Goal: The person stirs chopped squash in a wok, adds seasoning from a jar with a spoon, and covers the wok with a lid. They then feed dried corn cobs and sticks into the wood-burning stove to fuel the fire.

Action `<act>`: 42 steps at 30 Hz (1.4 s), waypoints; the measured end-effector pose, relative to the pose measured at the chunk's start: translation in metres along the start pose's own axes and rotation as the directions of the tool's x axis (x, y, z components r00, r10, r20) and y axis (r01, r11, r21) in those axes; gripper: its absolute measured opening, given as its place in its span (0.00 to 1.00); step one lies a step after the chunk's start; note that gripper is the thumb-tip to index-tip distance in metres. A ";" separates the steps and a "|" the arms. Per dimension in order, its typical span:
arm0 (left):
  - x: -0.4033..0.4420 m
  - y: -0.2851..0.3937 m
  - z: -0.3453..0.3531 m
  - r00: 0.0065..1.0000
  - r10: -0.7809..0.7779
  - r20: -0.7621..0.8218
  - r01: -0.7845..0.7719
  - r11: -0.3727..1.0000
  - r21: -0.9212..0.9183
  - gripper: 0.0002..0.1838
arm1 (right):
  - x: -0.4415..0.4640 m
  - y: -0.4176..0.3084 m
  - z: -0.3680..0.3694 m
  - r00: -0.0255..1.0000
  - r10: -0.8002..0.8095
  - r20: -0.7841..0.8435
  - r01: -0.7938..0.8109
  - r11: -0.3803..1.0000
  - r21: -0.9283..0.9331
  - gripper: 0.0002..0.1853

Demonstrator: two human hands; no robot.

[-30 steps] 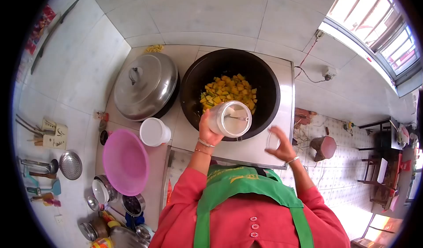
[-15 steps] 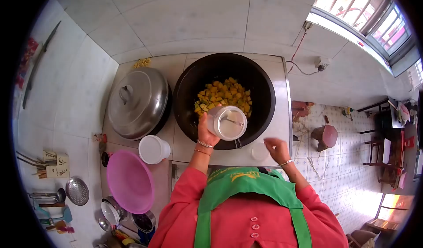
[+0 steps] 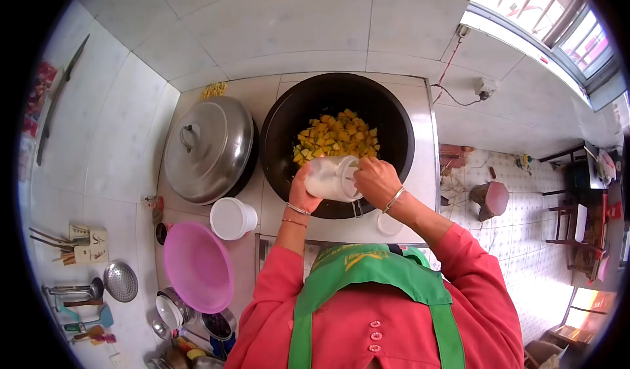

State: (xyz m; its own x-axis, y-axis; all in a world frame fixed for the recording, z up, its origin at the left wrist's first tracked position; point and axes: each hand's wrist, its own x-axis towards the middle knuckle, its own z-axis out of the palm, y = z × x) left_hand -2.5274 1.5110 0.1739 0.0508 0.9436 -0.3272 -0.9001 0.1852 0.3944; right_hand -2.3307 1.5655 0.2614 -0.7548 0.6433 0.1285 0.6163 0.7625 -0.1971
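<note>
My left hand (image 3: 303, 188) is wrapped round a clear plastic jar (image 3: 327, 178) with white contents, tilted with its mouth to the right. At that mouth, my right hand (image 3: 377, 181) is closed, its fingers pinched where the spoon's handle lies; the spoon itself is hidden by fingers and rim. Both hands are over the near edge of a large black wok (image 3: 275, 133). Diced yellow-orange chunks (image 3: 338, 135), some with green edges, lie in the wok's bottom. A pale round lid (image 3: 389, 223) rests on the counter just below my right wrist.
Left of the wok is a domed metal lid (image 3: 209, 149) over another dark pan. A white lidded tub (image 3: 232, 219) and a pink basin (image 3: 198, 267) stand nearer me. Utensils, including a skimmer (image 3: 121, 281), hang on the left wall. A stool (image 3: 489, 200) is on the floor at right.
My right hand has moved left and up from beside the counter lid to the jar's mouth, closing there. The jar has turned from facing up to facing right.
</note>
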 end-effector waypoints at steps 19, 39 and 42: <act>-0.004 0.014 -0.010 1.000 -0.004 -0.017 0.003 0.999 -0.036 0.31 | 0.013 0.005 0.014 0.961 0.278 0.002 -0.178 0.609 0.773 0.10; -0.010 0.033 -0.014 0.996 0.038 -0.086 -0.048 0.993 -0.112 0.36 | 0.041 0.023 -0.029 0.869 0.466 0.165 -0.250 0.126 0.960 0.11; -0.007 0.035 -0.015 0.996 0.069 -0.056 -0.075 0.989 -0.126 0.40 | 0.050 0.025 -0.033 0.872 0.466 0.148 -0.229 0.122 0.966 0.11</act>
State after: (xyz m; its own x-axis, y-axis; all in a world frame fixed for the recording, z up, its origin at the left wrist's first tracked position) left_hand -2.5659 1.5065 0.1776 -0.0355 0.9371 -0.3472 -0.9488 0.0775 0.3063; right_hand -2.3452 1.6191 0.2949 -0.4041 0.9064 -0.1233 0.0309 -0.1213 -0.9921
